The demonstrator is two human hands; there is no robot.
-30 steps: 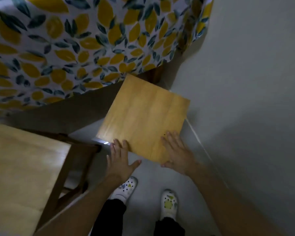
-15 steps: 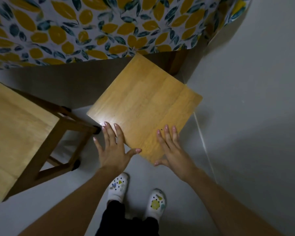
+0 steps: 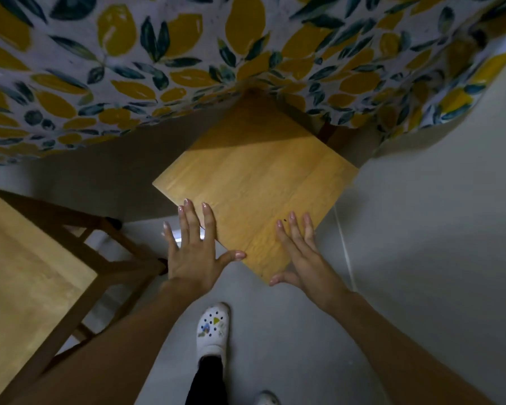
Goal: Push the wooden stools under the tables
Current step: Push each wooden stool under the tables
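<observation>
A square light-wood stool [image 3: 257, 182] stands in front of me, turned like a diamond, its far corner tucked under the lemon-print tablecloth [image 3: 158, 68] of the table. My left hand [image 3: 195, 247] lies flat with spread fingers on the stool's near-left edge. My right hand [image 3: 301, 255] lies flat on the near-right edge, fingers apart. Neither hand grips anything. A second wooden stool [image 3: 27, 276] stands at the left, outside the table, its legs and rungs showing.
The floor [image 3: 435, 244] is pale grey, with a thin seam line running down right of the stool. My feet in white decorated clogs [image 3: 212, 328] stand below the hands. A dark table leg [image 3: 327, 133] shows beside the stool's far right edge.
The stool has slid farther under the tablecloth, its far corner now in shadow. Both hands followed it forward, still flat on its near edges. The view moved closer to the table.
</observation>
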